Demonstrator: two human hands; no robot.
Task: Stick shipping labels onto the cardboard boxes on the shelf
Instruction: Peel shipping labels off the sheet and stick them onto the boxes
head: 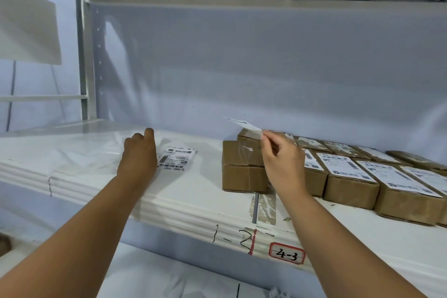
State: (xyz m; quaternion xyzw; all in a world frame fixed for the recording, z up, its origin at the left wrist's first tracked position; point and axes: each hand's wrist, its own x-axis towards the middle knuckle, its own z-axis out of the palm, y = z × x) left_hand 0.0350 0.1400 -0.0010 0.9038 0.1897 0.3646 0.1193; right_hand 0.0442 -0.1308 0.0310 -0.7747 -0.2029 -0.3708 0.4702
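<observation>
Pinching a peeled shipping label (244, 124) by its edge, the right hand (280, 157) holds it over the bare cardboard box (242, 159) at the row's left end. The labelled boxes (348, 176) to its right look done. The left hand (139, 152) rests at the edge of another label (179, 158) on the shelf (193, 201), its grip unclear.

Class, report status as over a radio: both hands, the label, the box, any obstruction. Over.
Left hand resting at label sheet on shelf. Right hand pinching loose label over unlabelled left-end box. Nothing seen between them.
</observation>
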